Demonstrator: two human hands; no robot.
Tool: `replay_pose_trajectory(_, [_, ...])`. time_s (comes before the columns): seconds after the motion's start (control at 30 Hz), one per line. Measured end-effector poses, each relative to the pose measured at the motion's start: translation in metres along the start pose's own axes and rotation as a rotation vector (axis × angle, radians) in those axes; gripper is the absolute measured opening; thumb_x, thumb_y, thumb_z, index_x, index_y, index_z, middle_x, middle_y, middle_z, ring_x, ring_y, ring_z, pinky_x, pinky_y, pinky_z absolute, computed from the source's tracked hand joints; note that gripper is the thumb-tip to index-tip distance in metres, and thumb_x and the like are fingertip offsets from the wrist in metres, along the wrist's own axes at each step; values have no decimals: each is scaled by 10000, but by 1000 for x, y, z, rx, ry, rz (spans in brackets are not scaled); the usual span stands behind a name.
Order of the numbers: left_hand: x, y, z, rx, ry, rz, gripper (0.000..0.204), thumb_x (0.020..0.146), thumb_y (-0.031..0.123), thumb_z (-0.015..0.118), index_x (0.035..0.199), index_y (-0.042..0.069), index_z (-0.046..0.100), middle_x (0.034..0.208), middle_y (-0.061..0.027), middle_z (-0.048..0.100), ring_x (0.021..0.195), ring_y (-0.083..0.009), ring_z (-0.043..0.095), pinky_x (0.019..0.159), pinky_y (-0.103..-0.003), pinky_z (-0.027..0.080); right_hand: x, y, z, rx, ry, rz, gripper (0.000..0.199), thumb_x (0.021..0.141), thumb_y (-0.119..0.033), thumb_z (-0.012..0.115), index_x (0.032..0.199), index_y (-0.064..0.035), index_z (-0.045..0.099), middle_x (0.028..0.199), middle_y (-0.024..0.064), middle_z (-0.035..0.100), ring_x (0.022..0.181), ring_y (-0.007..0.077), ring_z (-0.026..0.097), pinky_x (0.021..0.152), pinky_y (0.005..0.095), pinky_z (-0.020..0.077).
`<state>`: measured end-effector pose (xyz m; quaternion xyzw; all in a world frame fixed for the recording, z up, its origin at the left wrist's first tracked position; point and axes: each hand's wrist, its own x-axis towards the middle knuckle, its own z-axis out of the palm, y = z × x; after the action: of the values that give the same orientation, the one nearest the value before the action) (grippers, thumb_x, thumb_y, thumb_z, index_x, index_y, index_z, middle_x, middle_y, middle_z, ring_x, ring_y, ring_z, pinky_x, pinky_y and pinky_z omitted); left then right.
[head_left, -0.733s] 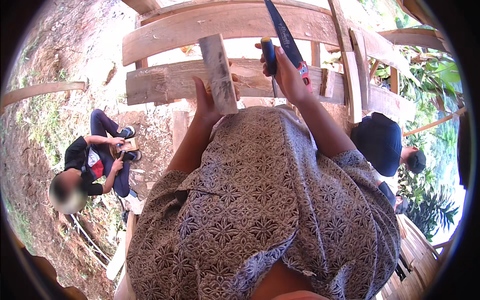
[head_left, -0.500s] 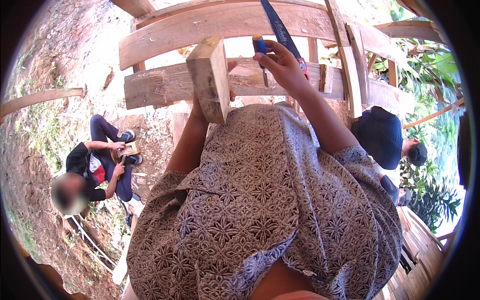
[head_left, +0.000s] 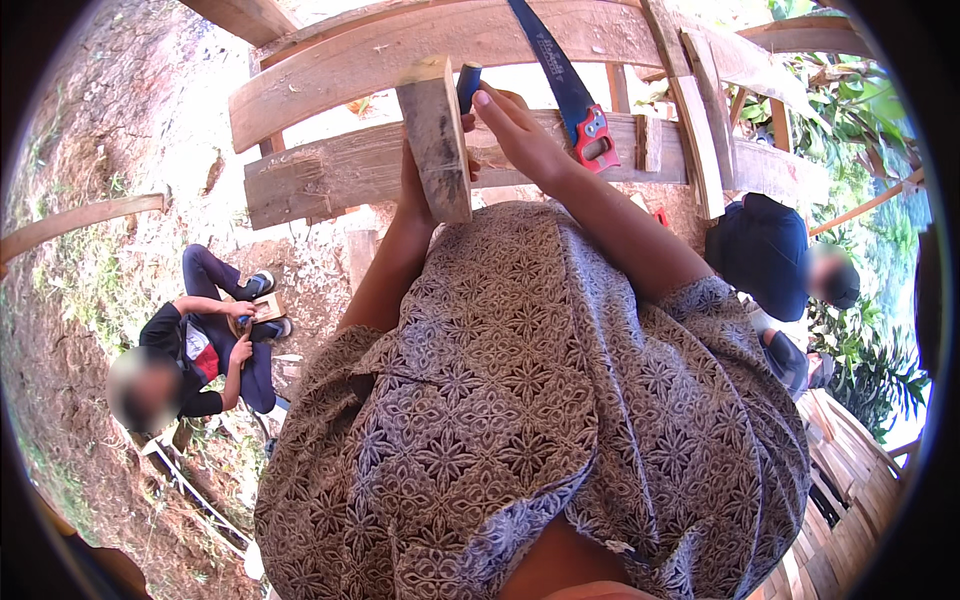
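- Head view: looking down past a patterned shirt (head_left: 520,420) hiding both forearms' lower parts; wooden rails (head_left: 330,180) crossing ahead, a blue handsaw (head_left: 560,80) resting over them.
- Crouching on the ground at left, a person in dark clothes (head_left: 200,350); another in dark blue (head_left: 765,255) at right.
- Clamping a short wooden block (head_left: 437,140) upright, left hand (head_left: 412,185) mostly hidden behind it.
- Curling around a blue-handled tool (head_left: 467,85) just beside the block, right hand (head_left: 515,135), fingers together.
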<state>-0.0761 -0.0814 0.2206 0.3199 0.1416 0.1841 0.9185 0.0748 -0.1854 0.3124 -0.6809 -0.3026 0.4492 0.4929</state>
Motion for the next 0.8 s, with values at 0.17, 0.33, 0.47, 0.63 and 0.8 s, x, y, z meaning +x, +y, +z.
replay_pose_trajectory(0.17, [8,0,29,601,347,183,558,1092,508,448,1191,-6,642,1038,-90,673,921,-183,649,798,-312,524,-21,18,16,356,-78,106,786,1040,-577,516,1505,47,402,1368,202,593,1247,280,604,1034,402,493])
replay_pose_trajectory(0.33, [16,0,39,534,238,118,495,1091,438,511,1162,-27,667,1165,-111,639,1018,-152,623,921,-287,469,-25,38,-12,624,-91,168,688,986,-417,682,1456,31,455,1288,179,617,1145,236,641,926,380,547])
replay_pose_trajectory(0.47, [16,8,27,206,173,-181,482,1104,396,444,1360,-6,519,1411,-149,499,1130,-294,655,949,-458,566,-47,51,-40,835,-36,203,644,1005,-449,580,1486,-45,438,1342,132,605,1217,322,634,907,467,572])
replay_pose_trajectory(0.63, [9,5,2,149,448,-137,407,1092,294,511,1381,22,424,1361,-121,559,967,-325,748,696,-349,626,-79,64,-80,933,203,181,713,1010,-536,521,1552,-106,352,1473,171,509,1350,361,543,1048,578,496])
replay_pose_trajectory(0.8, [3,15,-25,210,451,-98,389,1086,243,530,1418,59,442,1391,-122,632,788,-177,753,486,-201,462,-105,104,-122,886,237,168,787,982,-617,541,1557,-108,368,1508,151,515,1346,359,556,1089,612,468])
